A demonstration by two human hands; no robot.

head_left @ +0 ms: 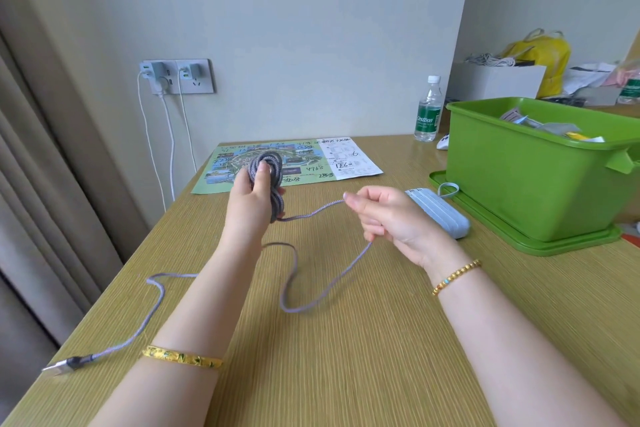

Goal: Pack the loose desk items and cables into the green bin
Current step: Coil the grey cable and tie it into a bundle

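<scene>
A grey braided cable trails over the wooden desk, its USB plug lying near the front left edge. My left hand grips a wound coil of this cable above the desk. My right hand pinches the loose run of cable a little to the right of the coil. The green bin stands on its lid at the right, with papers and packets inside. A pale blue power bank lies on the desk between my right hand and the bin.
A printed map leaflet lies at the desk's back. A water bottle stands behind the bin's left corner. Chargers with white cords fill the wall socket. A white box and yellow bag sit far right.
</scene>
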